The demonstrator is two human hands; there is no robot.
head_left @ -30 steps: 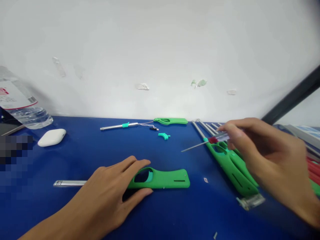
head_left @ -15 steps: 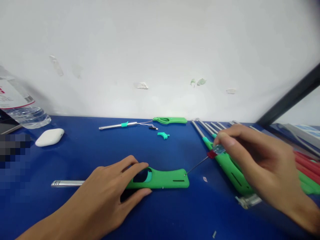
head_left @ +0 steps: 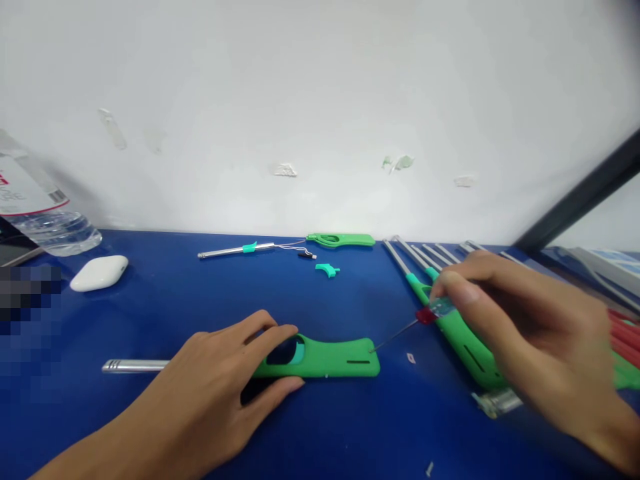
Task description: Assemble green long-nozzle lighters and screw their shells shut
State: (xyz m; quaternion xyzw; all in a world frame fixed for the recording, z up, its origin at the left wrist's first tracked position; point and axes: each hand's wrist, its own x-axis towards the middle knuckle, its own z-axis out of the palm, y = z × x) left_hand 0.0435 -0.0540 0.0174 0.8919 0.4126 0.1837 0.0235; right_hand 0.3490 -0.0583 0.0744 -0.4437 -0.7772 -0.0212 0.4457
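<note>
Watching remotely, I see the left hand (head_left: 225, 380) gripping the green plastic, silver-tubed lighter (head_left: 325, 358) lying crosswise on the blue tabletop (head_left: 165, 300) — the right hand (head_left: 530, 333), beyond the lighter's butt, pinches a red-and-clear-handled steel screwdriver (head_left: 425, 315) slanting down to it. The left hand hides the lighter's middle; tip seating is unclear.
</note>
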